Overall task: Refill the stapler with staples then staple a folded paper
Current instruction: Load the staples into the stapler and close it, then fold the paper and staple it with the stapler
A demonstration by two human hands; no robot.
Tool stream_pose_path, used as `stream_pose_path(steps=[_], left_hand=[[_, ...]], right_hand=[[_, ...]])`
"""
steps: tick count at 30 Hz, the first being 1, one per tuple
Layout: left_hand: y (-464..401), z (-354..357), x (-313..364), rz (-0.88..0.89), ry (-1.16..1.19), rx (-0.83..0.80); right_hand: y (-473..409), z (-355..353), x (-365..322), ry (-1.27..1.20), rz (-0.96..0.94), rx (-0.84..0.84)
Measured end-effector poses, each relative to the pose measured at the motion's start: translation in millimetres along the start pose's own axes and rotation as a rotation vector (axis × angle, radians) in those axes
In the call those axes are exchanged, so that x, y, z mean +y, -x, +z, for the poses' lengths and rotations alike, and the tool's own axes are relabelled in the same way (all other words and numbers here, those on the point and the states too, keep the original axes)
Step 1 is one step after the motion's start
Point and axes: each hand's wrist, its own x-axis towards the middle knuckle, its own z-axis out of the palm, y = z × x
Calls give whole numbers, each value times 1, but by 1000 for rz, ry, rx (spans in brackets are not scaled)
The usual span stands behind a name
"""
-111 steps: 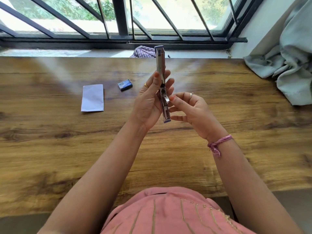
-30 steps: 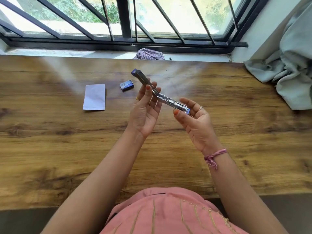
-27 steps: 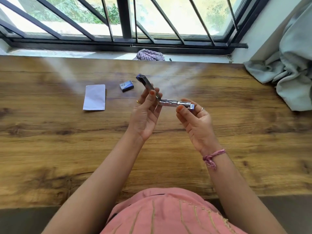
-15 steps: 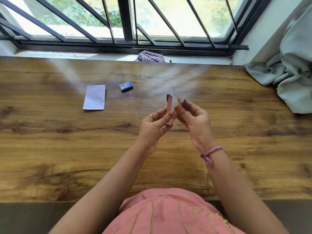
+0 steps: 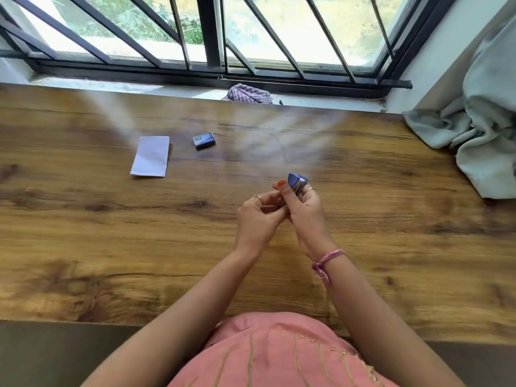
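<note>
A small blue and metal stapler [image 5: 296, 183] stands nearly upright above the middle of the wooden table [image 5: 391, 219], folded closed, only its top end showing. My right hand [image 5: 303, 216] is wrapped around it. My left hand [image 5: 255, 222] presses against the stapler's lower part from the left, fingers curled. A folded white paper [image 5: 150, 156] lies flat at the far left of the table. A small blue staple box [image 5: 204, 140] lies just right of the paper, apart from both hands.
A checked cloth [image 5: 248, 94] sits on the window sill behind the table. A pale green curtain [image 5: 480, 118] spills onto the table's far right corner. Black window bars [image 5: 209, 34] run along the back.
The stapler, swung wide open one second ago, has been folded shut and now stands upright in my right hand. Both hands have moved closer together and nearer to me.
</note>
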Motion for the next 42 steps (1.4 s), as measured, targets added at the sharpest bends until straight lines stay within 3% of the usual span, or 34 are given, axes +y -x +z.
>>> stream_pose_path(steps=[8,16,28,35,39,42], left_hand=[[-7,-21,-2,92,-124,-89],[-50,-115,-2,5,-208,281],[-117,-217,3,-125,-507,510],[-151,-232,7,-288,-786,416],[-156,-239,6,-218,-1057,327],[-162,-248,9,-191,-1098,234]], right_hand=[[-7,-5,0,-107,92,-155],[-15,14,25,-122,256,-212],[-26,51,52,-78,232,-181],[-28,52,55,-129,236,-96],[-27,53,58,-134,214,-42],[-27,55,58,-141,194,-17]])
